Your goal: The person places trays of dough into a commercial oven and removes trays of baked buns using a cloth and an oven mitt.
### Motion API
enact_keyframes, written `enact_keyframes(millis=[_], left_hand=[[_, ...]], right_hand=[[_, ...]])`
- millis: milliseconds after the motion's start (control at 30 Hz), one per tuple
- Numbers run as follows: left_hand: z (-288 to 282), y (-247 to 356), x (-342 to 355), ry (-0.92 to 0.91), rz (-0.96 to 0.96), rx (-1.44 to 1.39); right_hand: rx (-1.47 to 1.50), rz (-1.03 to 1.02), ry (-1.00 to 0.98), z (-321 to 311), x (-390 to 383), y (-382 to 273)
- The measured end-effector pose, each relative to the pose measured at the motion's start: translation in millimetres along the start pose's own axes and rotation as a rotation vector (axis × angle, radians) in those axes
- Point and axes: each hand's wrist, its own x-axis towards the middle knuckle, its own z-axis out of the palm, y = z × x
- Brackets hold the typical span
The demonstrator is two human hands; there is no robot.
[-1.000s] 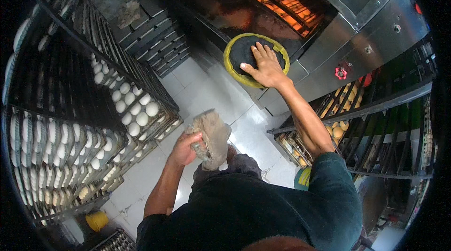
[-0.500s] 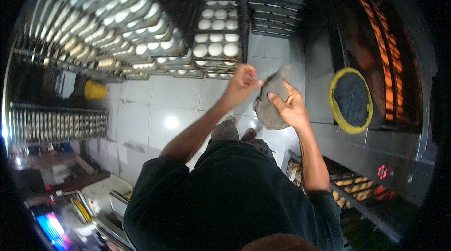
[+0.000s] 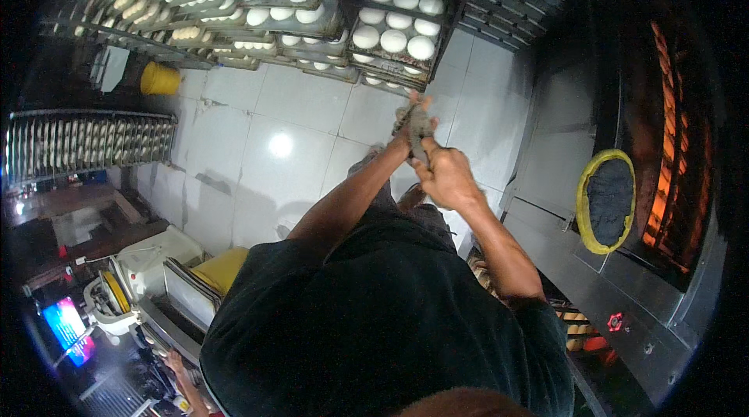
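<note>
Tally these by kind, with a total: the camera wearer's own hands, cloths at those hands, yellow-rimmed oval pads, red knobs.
Wearer's hands: 2 (left hand, right hand)
Grey cloth: 1
Yellow-rimmed oval pad: 1
Red knob: 1
Total: 5

No lettering, label, number or sign can be read with certainty anywhere in the view. On the lit screen (image 3: 69, 330) at the lower left, pale marks are shown against blue and pink, but they are too small and blurred to be made out as words or figures. On the pale machine (image 3: 144, 261) near that screen, a small red spot can be seen, by which no legible character is formed at this size.
</note>
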Motion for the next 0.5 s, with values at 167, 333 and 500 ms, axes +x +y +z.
enact_keyframes(millis=[167,333,500], left_hand=[[-23.8,10.1,30.6,-0.111,-0.437,-0.394],[-52.0,40.1,-119.0,-0.098,-0.72,-1.176],[-40.2,11.2,-133.5,0.025,-0.744,-1.182]], right_hand=[[0.134,0.023,0.107,18.3,-0.1,-18.0],[0.294,0.107,0.187,-0.5,8.5,63.7],[0.488,0.059,0.551,-5.2,94.2,208.3]])
